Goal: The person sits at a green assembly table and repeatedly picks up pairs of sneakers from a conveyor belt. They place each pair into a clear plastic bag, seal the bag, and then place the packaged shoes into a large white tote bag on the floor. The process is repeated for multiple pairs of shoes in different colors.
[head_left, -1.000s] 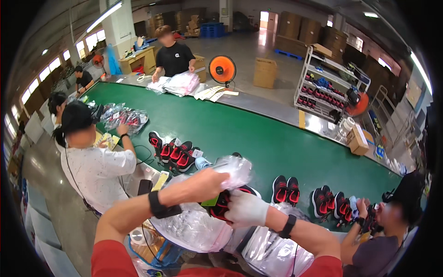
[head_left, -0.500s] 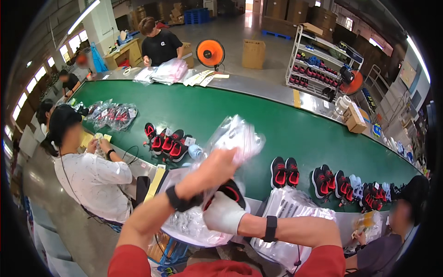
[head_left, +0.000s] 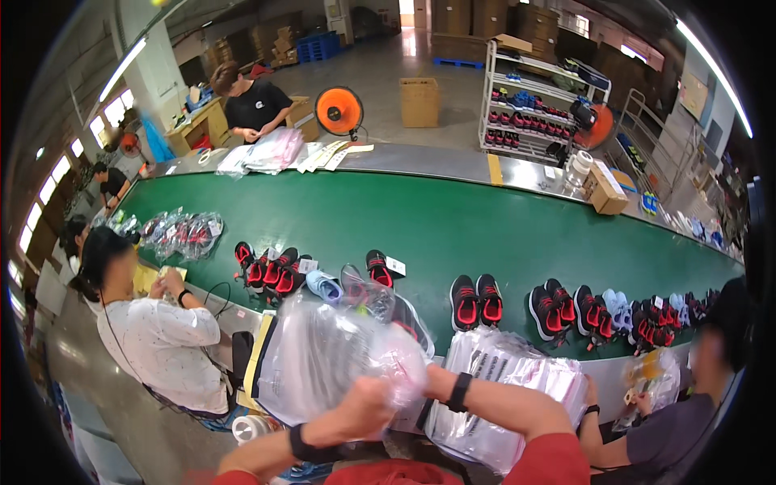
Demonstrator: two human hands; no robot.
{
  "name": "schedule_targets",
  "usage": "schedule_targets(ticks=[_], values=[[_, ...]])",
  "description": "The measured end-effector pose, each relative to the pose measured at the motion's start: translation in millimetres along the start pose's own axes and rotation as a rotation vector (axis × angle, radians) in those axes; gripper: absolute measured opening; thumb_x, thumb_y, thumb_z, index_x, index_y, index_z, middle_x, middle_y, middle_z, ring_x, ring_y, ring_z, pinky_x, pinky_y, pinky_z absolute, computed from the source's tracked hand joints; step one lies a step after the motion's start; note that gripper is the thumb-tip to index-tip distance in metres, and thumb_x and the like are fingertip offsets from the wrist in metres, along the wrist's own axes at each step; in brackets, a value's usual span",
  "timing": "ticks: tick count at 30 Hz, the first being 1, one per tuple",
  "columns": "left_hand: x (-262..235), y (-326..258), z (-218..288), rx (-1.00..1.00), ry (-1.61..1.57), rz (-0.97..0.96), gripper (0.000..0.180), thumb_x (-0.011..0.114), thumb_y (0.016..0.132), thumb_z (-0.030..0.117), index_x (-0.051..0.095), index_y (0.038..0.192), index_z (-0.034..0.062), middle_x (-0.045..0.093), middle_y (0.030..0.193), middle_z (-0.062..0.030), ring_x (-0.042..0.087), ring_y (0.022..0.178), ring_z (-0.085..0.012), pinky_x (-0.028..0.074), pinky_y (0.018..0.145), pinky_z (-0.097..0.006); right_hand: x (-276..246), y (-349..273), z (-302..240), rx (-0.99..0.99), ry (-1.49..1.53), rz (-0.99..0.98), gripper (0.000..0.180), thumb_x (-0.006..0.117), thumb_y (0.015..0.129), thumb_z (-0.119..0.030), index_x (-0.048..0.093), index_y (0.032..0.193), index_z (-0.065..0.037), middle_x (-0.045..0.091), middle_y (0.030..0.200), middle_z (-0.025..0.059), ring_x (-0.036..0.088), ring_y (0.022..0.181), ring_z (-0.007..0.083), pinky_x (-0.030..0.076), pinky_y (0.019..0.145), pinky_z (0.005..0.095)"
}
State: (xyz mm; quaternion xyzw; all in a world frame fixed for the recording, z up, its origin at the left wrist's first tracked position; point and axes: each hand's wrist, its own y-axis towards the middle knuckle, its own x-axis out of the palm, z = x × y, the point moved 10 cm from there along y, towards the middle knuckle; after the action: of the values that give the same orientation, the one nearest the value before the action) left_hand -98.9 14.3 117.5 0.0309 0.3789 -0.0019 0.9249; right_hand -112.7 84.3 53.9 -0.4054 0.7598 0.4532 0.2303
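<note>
My left hand (head_left: 364, 406) is closed on a clear plastic bag (head_left: 323, 343), blurred by motion and bunched in front of me. My right hand (head_left: 435, 381) reaches behind or into the bag; its fingers are hidden by the plastic. Beyond it, a dark shoe with a pale sole edge (head_left: 415, 322) shows partly through clear plastic at the belt's near edge. A black-and-red shoe (head_left: 377, 268) with a white tag stands on the green belt just past the bag. A light blue shoe (head_left: 325, 286) lies to its left.
Several black-and-red shoes (head_left: 275, 271) stand left on the green belt (head_left: 364, 206), with a pair (head_left: 475, 301) and more rightward. A stack of printed plastic bags (head_left: 505, 388) lies by my right forearm. Co-workers sit left (head_left: 158, 331) and right (head_left: 671, 420); another (head_left: 257, 105) stands across.
My left hand has come down toward me with the bag, which now spreads over the near side. My right hand and the shoe it held are now largely hidden by plastic.
</note>
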Motion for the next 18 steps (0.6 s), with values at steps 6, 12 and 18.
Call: schedule_targets(ticks=[6,12,18], values=[[-118,84,-3,0.053,-0.06,0.551,0.014,0.059,0.084,0.013,0.064,0.086,0.0001,0.063,0.067,-0.0148,0.061,0.056,-0.0215,0.047,0.05,-0.034,-2,40,-53,-0.006,-0.505,-0.369,0.027,0.051,0.079,-0.011,0.063,0.101,0.0,0.062,0.103,0.0184,0.057,0.1,0.0346,0.043,0.086,0.0474],[-32,77,65,0.31,0.083,-0.044,0.02,0.061,0.081,0.016,0.06,0.094,0.0005,0.061,0.067,-0.0215,0.062,0.06,-0.0366,0.047,0.052,-0.042,-12,63,-70,-0.073,-0.267,-0.443,0.026,0.052,0.081,-0.013,0.062,0.104,-0.005,0.062,0.103,0.0175,0.058,0.098,0.0295,0.045,0.085,0.0402],[-149,44,16,0.06,-0.02,0.395,0.017,0.066,0.081,0.008,0.062,0.096,0.0028,0.063,0.071,-0.016,0.064,0.063,-0.0283,0.049,0.057,-0.034,23,151,-10,0.06,-0.284,-0.285,0.026,0.053,0.083,-0.017,0.062,0.105,-0.006,0.063,0.103,0.0172,0.06,0.096,0.0273,0.047,0.084,0.0395]])
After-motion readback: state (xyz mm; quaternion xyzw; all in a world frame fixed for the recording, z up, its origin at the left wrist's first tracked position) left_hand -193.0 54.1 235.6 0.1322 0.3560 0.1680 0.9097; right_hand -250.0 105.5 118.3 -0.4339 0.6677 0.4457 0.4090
